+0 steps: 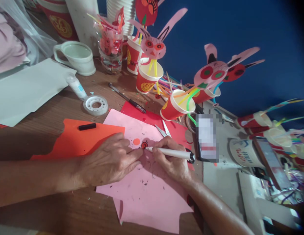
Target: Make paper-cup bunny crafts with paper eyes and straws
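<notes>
My right hand point(170, 158) is closed round a white marker pen point(175, 153). The pen's tip touches a small orange-red paper circle point(144, 145) with black lines drawn on it. My left hand point(112, 160) lies flat on pink paper point(144, 195), its fingers stretched out and a fingertip at the circle's lower edge. A plain orange circle point(136, 141) lies just beside. Under my left wrist is an orange sheet point(61, 138), with a black pen cap point(87, 126) on it. Scissors point(164, 130) rest beyond my right hand, their handles partly hidden.
Red paper cups point(147, 76) with straws and paper animal heads point(211, 74) stand at the back. A black pen point(127, 98), a tape roll point(95, 104), a glue bottle point(76, 85) and a mug point(77, 57) are beyond the sheets. A phone point(207, 138) leans at the right.
</notes>
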`<state>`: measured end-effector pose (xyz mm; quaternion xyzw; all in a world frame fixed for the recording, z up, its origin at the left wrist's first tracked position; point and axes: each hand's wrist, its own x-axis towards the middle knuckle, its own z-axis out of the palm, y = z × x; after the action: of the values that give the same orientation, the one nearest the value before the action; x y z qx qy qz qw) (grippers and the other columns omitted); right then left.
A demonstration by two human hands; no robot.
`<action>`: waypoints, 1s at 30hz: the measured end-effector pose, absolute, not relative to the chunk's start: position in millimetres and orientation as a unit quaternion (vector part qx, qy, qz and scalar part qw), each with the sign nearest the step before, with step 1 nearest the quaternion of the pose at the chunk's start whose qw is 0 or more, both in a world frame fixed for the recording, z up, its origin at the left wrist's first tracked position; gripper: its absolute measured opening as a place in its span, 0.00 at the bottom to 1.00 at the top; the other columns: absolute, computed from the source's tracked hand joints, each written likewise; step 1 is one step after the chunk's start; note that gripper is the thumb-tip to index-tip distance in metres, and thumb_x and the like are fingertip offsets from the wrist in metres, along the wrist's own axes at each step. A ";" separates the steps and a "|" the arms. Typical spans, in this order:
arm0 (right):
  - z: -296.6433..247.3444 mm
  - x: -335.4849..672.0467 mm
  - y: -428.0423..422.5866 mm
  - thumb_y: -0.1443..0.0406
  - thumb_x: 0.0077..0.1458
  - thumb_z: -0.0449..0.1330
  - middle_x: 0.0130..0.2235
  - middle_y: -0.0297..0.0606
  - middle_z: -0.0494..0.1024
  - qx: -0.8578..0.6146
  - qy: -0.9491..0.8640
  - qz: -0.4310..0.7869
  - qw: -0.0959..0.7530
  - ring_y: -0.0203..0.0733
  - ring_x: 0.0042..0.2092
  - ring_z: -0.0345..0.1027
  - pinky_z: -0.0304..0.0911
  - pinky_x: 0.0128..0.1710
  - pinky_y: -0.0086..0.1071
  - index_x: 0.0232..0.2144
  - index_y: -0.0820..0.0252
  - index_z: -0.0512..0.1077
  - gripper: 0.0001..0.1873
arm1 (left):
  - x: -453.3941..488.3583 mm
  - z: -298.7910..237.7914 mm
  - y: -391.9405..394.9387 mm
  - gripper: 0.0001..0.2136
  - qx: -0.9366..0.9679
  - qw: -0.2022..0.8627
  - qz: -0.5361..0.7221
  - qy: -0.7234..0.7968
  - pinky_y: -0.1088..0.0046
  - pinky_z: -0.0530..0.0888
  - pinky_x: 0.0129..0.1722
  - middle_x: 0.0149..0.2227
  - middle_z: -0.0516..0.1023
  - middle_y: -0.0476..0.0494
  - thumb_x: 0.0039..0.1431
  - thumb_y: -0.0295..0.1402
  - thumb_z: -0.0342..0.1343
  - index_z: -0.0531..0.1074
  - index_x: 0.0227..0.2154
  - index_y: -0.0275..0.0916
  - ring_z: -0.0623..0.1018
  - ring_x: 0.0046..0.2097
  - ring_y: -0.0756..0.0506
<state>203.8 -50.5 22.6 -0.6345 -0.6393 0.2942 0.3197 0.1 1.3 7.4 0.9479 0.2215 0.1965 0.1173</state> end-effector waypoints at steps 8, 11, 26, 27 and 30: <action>20.4 204.6 -51.2 0.61 0.53 0.59 0.20 0.29 0.70 -0.641 -0.630 0.309 0.312 0.31 0.20 0.59 0.55 0.19 0.25 0.25 0.59 0.67 0.09 | 0.2 6.8 0.4 0.07 0.945 0.128 0.199 0.226 0.64 0.70 0.42 0.24 0.74 0.47 0.61 0.31 0.50 0.73 0.37 0.38 0.75 0.31 0.46; 19.9 205.2 -51.0 0.61 0.53 0.59 0.20 0.30 0.71 -0.647 -0.628 0.309 0.305 0.31 0.20 0.60 0.55 0.19 0.25 0.25 0.59 0.67 0.09 | 0.1 5.8 -0.4 0.08 0.946 0.126 0.192 0.228 0.63 0.70 0.42 0.25 0.74 0.46 0.61 0.31 0.50 0.73 0.38 0.37 0.75 0.31 0.45; 19.2 202.1 -49.1 0.60 0.52 0.60 0.22 0.31 0.73 -0.656 -0.608 0.321 0.311 0.32 0.22 0.65 0.58 0.20 0.25 0.27 0.59 0.69 0.08 | 0.7 7.4 1.3 0.10 0.953 0.123 0.169 0.218 0.62 0.68 0.38 0.25 0.74 0.45 0.63 0.32 0.48 0.73 0.37 0.37 0.75 0.31 0.44; 19.2 202.2 -48.9 0.61 0.52 0.60 0.22 0.31 0.73 -0.654 -0.609 0.321 0.313 0.33 0.22 0.65 0.58 0.20 0.25 0.28 0.59 0.69 0.07 | 0.9 7.3 1.1 0.09 0.953 0.125 0.171 0.218 0.62 0.68 0.38 0.25 0.74 0.44 0.63 0.32 0.48 0.73 0.37 0.37 0.75 0.31 0.44; 19.1 202.6 -48.3 0.62 0.52 0.60 0.24 0.31 0.75 -0.652 -0.610 0.321 0.316 0.33 0.24 0.67 0.59 0.22 0.25 0.28 0.58 0.69 0.06 | 0.8 6.8 0.3 0.09 0.951 0.129 0.174 0.221 0.62 0.68 0.39 0.25 0.74 0.45 0.62 0.32 0.49 0.73 0.37 0.37 0.75 0.31 0.45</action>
<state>202.6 -48.3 19.1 -0.6522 -0.6100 0.3207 0.3158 0.8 0.3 6.8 0.9510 0.2209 0.1737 0.1286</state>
